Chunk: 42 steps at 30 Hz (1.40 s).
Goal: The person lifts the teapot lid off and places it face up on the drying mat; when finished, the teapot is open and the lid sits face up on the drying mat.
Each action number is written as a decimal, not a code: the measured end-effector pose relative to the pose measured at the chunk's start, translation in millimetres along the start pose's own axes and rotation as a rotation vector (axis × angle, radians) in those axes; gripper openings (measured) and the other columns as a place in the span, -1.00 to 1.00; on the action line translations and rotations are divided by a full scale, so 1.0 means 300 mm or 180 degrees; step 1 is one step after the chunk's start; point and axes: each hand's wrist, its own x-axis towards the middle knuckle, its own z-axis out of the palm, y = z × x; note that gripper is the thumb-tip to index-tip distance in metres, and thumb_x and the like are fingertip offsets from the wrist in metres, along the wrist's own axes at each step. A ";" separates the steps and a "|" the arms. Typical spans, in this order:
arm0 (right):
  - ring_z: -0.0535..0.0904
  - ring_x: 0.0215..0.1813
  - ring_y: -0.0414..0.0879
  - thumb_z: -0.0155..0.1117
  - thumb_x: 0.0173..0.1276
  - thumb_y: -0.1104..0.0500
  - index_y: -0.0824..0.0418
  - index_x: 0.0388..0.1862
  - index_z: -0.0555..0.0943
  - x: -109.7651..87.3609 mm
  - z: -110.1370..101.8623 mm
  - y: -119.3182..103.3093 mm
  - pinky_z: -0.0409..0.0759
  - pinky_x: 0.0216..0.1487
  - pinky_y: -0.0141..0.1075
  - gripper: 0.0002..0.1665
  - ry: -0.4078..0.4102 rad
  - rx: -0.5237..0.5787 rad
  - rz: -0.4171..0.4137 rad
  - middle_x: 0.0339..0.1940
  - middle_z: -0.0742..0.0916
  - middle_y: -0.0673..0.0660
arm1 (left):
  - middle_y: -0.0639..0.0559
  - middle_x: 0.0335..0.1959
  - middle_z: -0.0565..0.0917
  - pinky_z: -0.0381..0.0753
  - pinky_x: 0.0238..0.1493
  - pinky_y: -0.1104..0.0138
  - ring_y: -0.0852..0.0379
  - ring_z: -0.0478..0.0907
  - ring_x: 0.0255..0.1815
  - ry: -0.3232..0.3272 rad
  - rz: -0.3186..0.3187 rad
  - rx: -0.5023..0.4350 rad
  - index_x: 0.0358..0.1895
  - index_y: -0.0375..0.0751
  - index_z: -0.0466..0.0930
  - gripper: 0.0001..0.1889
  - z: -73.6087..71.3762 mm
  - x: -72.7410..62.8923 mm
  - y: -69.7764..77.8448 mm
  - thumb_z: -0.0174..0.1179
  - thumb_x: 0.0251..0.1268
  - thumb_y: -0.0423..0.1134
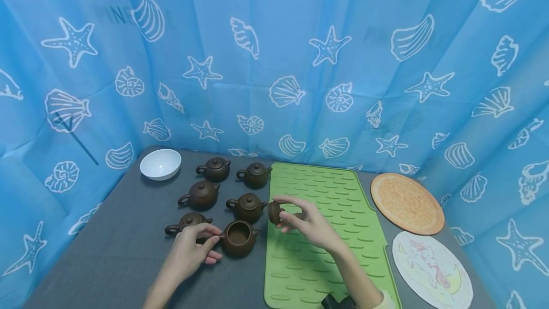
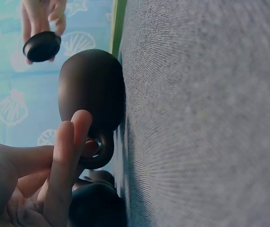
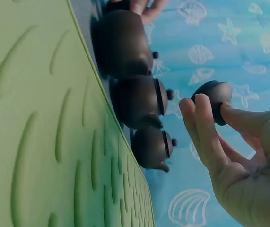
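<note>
A lidless brown teapot (image 1: 238, 238) stands on the grey cloth, its round opening facing up. My left hand (image 1: 193, 251) pinches that teapot's handle (image 2: 105, 150) between thumb and fingers. Over the left edge of the green mat, my right hand (image 1: 310, 223) holds the teapot lid (image 1: 275, 212) by its edges, turned on its side. In the right wrist view the lid (image 3: 215, 97) sits between the thumb and fingertips, apart from the pots. Just behind the open pot is a lidded teapot (image 1: 248, 207); another lidded teapot (image 1: 188, 221) is partly hidden by my left hand.
More lidded teapots (image 1: 202, 194) stand in two columns toward the back. A white bowl (image 1: 160, 164) is at the back left. The ribbed green mat (image 1: 326, 252) lies on the right, beside a round orange mat (image 1: 407, 203) and a unicorn-printed disc (image 1: 433, 271). A blue curtain hangs behind.
</note>
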 end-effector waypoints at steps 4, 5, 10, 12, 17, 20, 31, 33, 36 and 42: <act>0.86 0.01 0.23 0.19 0.69 0.26 0.34 0.60 0.42 -0.010 -0.035 0.009 0.82 0.14 0.05 -0.42 -0.0058 0.0123 0.0049 0.50 0.55 0.54 | -0.19 -0.05 0.85 0.83 -0.43 0.28 0.02 0.86 -0.44 -0.0002 -0.0012 0.0003 0.01 -0.24 0.76 -0.82 0.001 -0.001 0.001 0.29 0.48 -0.51; 0.86 0.03 0.23 0.22 0.68 0.26 0.33 0.60 0.43 -0.013 -0.041 0.010 0.82 0.15 0.05 -0.42 -0.0064 0.0142 0.0071 0.54 0.51 0.53 | -0.18 -0.05 0.85 0.83 -0.43 0.28 0.02 0.86 -0.44 0.0003 -0.0031 0.0003 0.01 -0.23 0.77 -0.81 0.002 -0.002 0.002 0.29 0.48 -0.51; 0.85 0.05 0.21 0.42 0.55 0.23 0.26 0.57 0.42 -0.024 -0.061 0.015 0.85 0.12 -0.10 -0.31 -0.0067 0.0094 0.0248 0.58 0.47 0.43 | -0.17 -0.05 0.85 0.83 -0.44 0.28 0.04 0.86 -0.45 0.0045 -0.0068 0.0034 -0.01 -0.21 0.77 -0.82 0.003 -0.005 0.004 0.30 0.48 -0.50; 0.85 0.01 0.25 0.48 0.50 0.23 0.27 0.55 0.42 -0.024 -0.065 0.020 0.84 0.07 -0.21 -0.28 -0.0069 -0.0007 0.0292 0.56 0.49 0.40 | -0.17 -0.04 0.85 0.83 -0.44 0.28 0.04 0.86 -0.45 0.0056 -0.0074 0.0035 -0.01 -0.21 0.77 -0.82 0.004 -0.005 0.004 0.30 0.48 -0.50; 0.81 0.05 0.42 0.44 0.51 0.28 0.37 0.57 0.35 -0.021 -0.074 0.042 0.81 0.03 -0.29 -0.25 -0.0175 -0.0198 0.0335 0.54 0.49 0.43 | -0.16 -0.06 0.86 0.82 -0.44 0.28 0.03 0.86 -0.45 0.0052 -0.0061 0.0013 -0.01 -0.22 0.77 -0.83 0.004 -0.005 0.000 0.30 0.47 -0.50; 0.80 0.13 0.43 0.37 0.55 0.32 0.43 0.60 0.31 -0.024 -0.081 0.054 0.83 0.10 -0.26 -0.25 -0.0276 -0.0208 0.0395 0.56 0.47 0.49 | -0.17 -0.05 0.85 0.82 -0.44 0.28 0.03 0.86 -0.45 0.0033 -0.0040 0.0007 0.00 -0.23 0.77 -0.83 0.003 -0.005 -0.002 0.30 0.48 -0.50; 0.86 0.01 0.25 0.33 0.53 0.41 0.53 0.54 0.36 -0.030 -0.090 0.104 0.86 0.01 -0.25 -0.33 -0.0576 -0.0134 0.0669 0.52 0.47 0.62 | -0.18 -0.04 0.85 0.83 -0.44 0.28 0.02 0.86 -0.45 0.0021 -0.0019 0.0009 0.00 -0.23 0.77 -0.83 0.003 -0.003 -0.007 0.30 0.48 -0.50; 0.86 -0.06 0.18 0.31 0.53 0.43 0.52 0.54 0.35 -0.030 -0.090 0.110 0.87 -0.01 -0.19 -0.33 -0.0618 -0.0071 0.0710 0.55 0.42 0.64 | -0.17 -0.05 0.85 0.83 -0.44 0.28 0.02 0.86 -0.45 0.0021 -0.0019 0.0013 0.00 -0.23 0.77 -0.83 0.003 -0.001 -0.008 0.30 0.48 -0.50; 0.86 -0.09 0.10 0.30 0.53 0.44 0.52 0.54 0.35 -0.031 -0.092 0.114 0.88 -0.03 -0.16 -0.33 -0.0658 -0.0047 0.0722 0.58 0.39 0.65 | -0.17 -0.06 0.85 0.83 -0.44 0.28 0.02 0.86 -0.44 0.0021 -0.0024 0.0019 0.01 -0.24 0.77 -0.82 0.003 0.000 -0.009 0.30 0.48 -0.50; 0.85 -0.09 0.08 0.27 0.53 0.46 0.52 0.55 0.33 -0.029 -0.087 0.117 0.87 -0.02 -0.19 -0.33 -0.0681 -0.0073 0.0701 0.59 0.38 0.63 | -0.16 -0.06 0.85 0.82 -0.44 0.28 0.03 0.86 -0.44 0.0026 -0.0044 0.0018 0.01 -0.22 0.77 -0.82 0.003 -0.001 -0.008 0.30 0.48 -0.50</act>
